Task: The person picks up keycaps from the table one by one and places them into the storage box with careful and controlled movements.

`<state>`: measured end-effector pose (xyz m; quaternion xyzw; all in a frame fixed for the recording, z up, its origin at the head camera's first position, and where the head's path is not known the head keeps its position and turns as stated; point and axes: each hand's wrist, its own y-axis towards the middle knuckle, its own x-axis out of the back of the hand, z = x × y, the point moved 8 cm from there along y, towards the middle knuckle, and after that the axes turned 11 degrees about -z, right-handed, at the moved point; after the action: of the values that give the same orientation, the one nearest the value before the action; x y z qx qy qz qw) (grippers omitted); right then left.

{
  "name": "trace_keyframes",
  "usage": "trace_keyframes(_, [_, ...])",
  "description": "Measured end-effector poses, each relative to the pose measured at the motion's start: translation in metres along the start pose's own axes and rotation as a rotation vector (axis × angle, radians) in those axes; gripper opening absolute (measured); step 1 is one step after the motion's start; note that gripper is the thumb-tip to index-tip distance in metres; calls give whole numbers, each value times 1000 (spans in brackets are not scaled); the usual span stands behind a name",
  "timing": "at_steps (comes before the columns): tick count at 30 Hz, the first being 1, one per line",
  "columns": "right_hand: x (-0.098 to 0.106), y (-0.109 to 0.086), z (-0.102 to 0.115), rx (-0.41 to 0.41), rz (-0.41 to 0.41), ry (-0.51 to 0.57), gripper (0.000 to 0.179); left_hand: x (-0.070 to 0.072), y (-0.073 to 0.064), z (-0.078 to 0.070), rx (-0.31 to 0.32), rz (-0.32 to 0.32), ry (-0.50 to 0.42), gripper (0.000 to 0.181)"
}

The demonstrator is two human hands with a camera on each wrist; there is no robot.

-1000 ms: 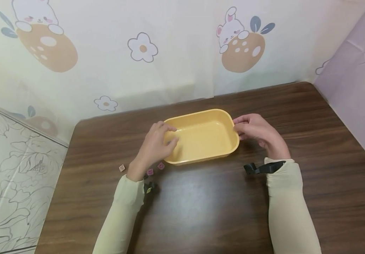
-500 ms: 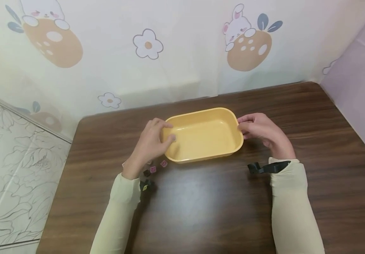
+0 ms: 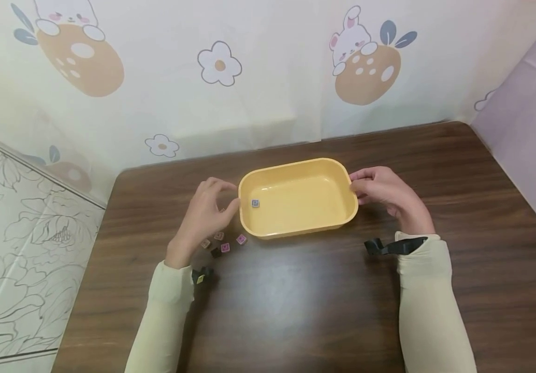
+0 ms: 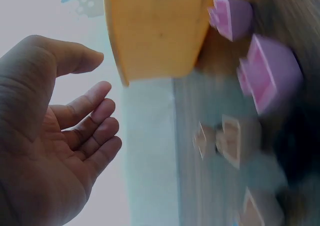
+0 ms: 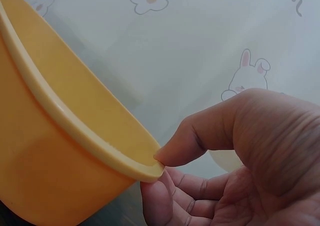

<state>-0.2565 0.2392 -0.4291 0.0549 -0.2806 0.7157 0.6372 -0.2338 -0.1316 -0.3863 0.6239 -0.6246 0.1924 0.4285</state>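
A yellow rectangular plastic tub (image 3: 305, 203) sits on the table in the head view, with one small grey square piece (image 3: 255, 203) on its floor near the left end. My right hand (image 3: 385, 192) pinches the tub's right rim between thumb and fingers, as the right wrist view (image 5: 215, 156) also shows. Just outside the left rim is my left hand (image 3: 206, 210), thumb and fingers parted and nothing between them. Below it lie several small square pieces like keycaps: a pink one (image 3: 225, 247), a beige one (image 3: 219, 235) and a black one (image 3: 216, 253). One more is partly hidden behind the hand.
The dark wooden table (image 3: 291, 305) reaches back to a wall with a printed curtain (image 3: 268, 77). Black straps, such as the right one (image 3: 395, 246), hang at both wrists. A flower-patterned panel (image 3: 30, 269) borders the left side.
My left hand has moved out of the tub to the left, leaving the grey piece inside. More loose pieces show beside it. The right hand keeps hold of the rim.
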Motion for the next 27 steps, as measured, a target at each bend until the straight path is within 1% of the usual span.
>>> trace_keyframes(5, [1, 0, 1, -14, 3, 2, 52, 12, -8, 19, 39, -5, 38, 39])
trace_keyframes(9, [3, -1, 2, -13, -5, -6, 52, 16, -12, 31, 64, -6, 48, 41])
trace_keyframes(12, [3, -2, 2, -9, -9, -13, 51, 14, -15, 40, 83, 5, 54, 42])
trace_keyframes(16, [1, -4, -2, 0, -5, -16, 50, 7, -22, 51, 111, 25, 51, 41])
trace_keyframes(21, [1, -6, -4, 1, -7, -23, 52, -1, -25, 58, 125, 33, 37, 40])
trace_keyframes(27, [-2, -3, 0, 8, -4, 2, 51, -4, -28, 64, 163, 51, 43, 40])
